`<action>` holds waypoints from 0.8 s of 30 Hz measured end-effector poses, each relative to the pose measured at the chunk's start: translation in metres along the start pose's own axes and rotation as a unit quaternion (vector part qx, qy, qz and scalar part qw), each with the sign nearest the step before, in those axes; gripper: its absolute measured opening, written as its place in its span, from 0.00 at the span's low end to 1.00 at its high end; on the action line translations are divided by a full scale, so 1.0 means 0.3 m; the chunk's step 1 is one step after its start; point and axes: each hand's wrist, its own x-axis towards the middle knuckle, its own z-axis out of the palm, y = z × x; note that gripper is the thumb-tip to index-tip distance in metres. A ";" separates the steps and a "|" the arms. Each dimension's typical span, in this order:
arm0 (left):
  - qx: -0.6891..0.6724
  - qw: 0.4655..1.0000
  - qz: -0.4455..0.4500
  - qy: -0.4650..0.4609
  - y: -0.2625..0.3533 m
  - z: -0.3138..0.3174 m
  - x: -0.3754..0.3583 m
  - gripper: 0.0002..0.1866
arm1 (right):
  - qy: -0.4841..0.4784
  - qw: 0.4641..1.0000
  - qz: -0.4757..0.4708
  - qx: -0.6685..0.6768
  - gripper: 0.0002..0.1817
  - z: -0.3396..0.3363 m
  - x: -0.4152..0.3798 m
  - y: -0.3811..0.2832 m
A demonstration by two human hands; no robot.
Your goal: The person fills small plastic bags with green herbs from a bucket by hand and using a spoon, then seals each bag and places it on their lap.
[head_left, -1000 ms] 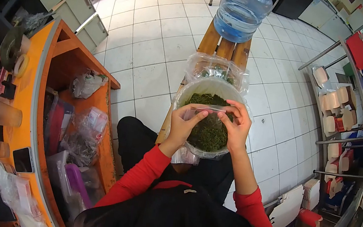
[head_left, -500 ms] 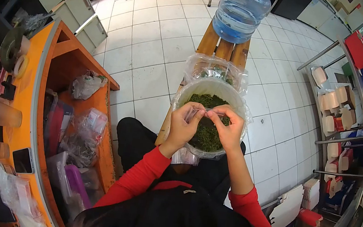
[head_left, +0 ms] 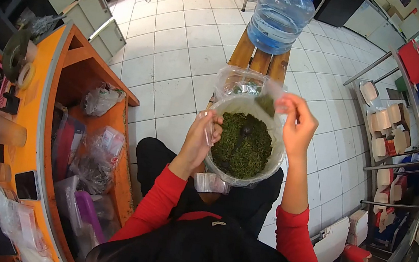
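A white tub (head_left: 275, 165) lined with clear plastic stands between the knees. It holds chopped green herbs (head_left: 251, 161), with a dark object (head_left: 246, 131), perhaps a spoon handle, lying in them. My left hand (head_left: 200, 140), at the tub's left rim, is closed on a small clear plastic bag (head_left: 208, 135). Above the far right rim, my right hand (head_left: 299, 124) pinches a small clear bag of green herbs (head_left: 266, 100), slightly blurred. Just beyond the tub sits a larger clear plastic bag (head_left: 229, 81); its contents are hard to make out.
The tub is on a wooden bench (head_left: 243, 52) with a big blue water bottle (head_left: 277, 19) at its far end. To the left stands an orange counter (head_left: 33, 148) with cups and a phone (head_left: 27, 185). Shelves with food boxes (head_left: 385, 116) line the right. Clear packets (head_left: 211, 183) lie near my lap.
My hands were together over the tub and have moved apart. The right hand has carried the small bag of herbs up and to the right; the left has shifted left.
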 end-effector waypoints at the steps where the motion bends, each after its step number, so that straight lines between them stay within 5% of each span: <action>1: 0.016 1.000 -0.007 0.010 -0.004 -0.003 -0.002 0.21 | 0.036 0.999 -0.033 -0.010 0.15 0.001 0.019 0.004; 5: 0.083 0.996 -0.019 0.032 0.014 0.097 -0.009 0.22 | 0.032 0.981 -0.089 -0.172 0.19 0.035 0.005 0.044; 8: 0.131 0.990 -0.009 0.053 0.007 0.151 -0.013 0.26 | -0.093 0.993 0.074 -0.011 0.27 0.084 -0.115 0.002; 10: 0.129 0.990 -0.008 0.055 -0.006 0.165 -0.013 0.28 | -0.145 0.952 0.207 0.173 0.28 0.123 -0.173 -0.041; 15: 0.171 0.981 -0.035 0.087 0.006 0.221 -0.027 0.25 | -0.210 0.904 0.303 0.219 0.16 0.117 -0.214 0.021; 18: 0.281 0.951 -0.043 0.124 0.003 0.134 -0.029 0.18 | -0.166 0.906 0.273 0.279 0.12 0.108 -0.216 0.024; 24: 0.285 0.947 0.079 0.123 -0.013 0.153 -0.034 0.08 | -0.202 0.796 0.341 0.458 0.11 0.104 -0.220 -0.022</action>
